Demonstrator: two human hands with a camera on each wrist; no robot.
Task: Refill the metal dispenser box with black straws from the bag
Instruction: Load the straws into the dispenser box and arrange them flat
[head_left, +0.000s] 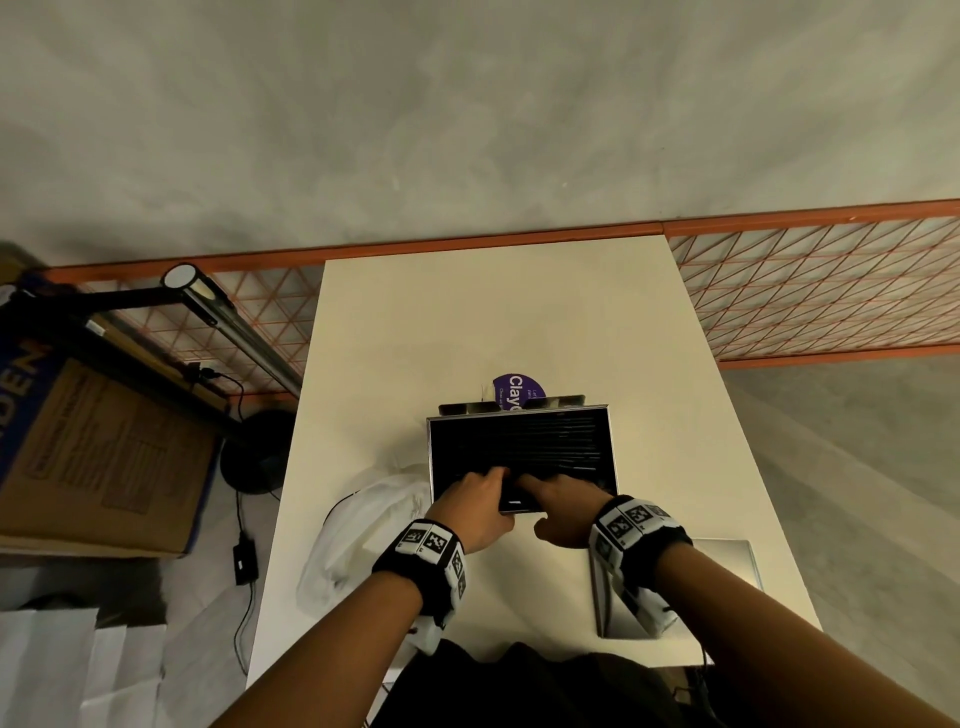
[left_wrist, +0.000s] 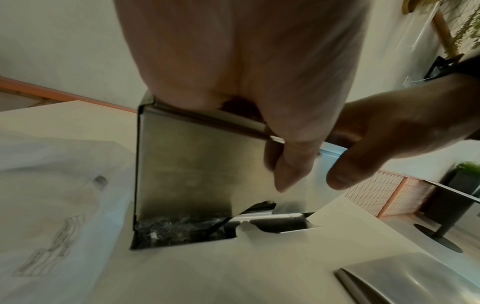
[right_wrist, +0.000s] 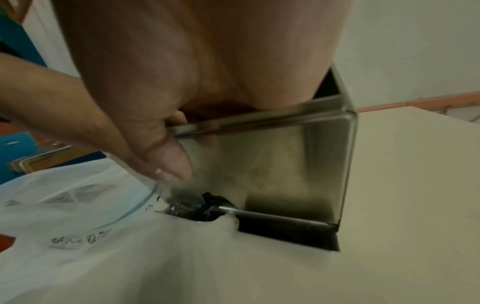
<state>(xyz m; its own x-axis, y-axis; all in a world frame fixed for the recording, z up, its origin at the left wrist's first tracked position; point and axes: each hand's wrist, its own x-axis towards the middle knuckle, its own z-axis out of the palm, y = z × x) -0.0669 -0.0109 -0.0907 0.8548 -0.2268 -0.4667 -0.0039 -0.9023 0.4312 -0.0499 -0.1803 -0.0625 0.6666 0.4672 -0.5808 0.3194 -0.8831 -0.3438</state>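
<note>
Straws (head_left: 524, 441), black, already lie stacked inside the metal dispenser box (head_left: 429, 457), which stands open-topped at mid bench (head_left: 519, 322). We judge the refill mostly done: the box looks well filled, with rows reaching near the far wall. What we reckon is left: level the pile, then close up with the metal lid (head_left: 727, 558) lying on the bench to the near right. The bag (head_left: 358, 525), white plastic, lies slack just left of the box and touching it; whether any straws remain in it, we cannot tell.

Orientation: straws run left to right, long axis across the box, parallel to its near rim. The box's dispensing slot sits low on its near face in the wrist views.

Hands: both reach over the near rim into the box. Our left hand (head_left: 475, 506) has fingers down on the straw pile, thumb outside on the near wall. Our right hand (head_left: 563, 512) does the same from the right, fingers inside, thumb hanging outside. In the head view a dark bundle with a pale mark shows between the two hands at the near rim. Whether the fingers pinch straws or just press them flat, we cannot tell; fingertips are hidden inside the box.

A purple round label (head_left: 519, 391) sits just behind the box.
</note>
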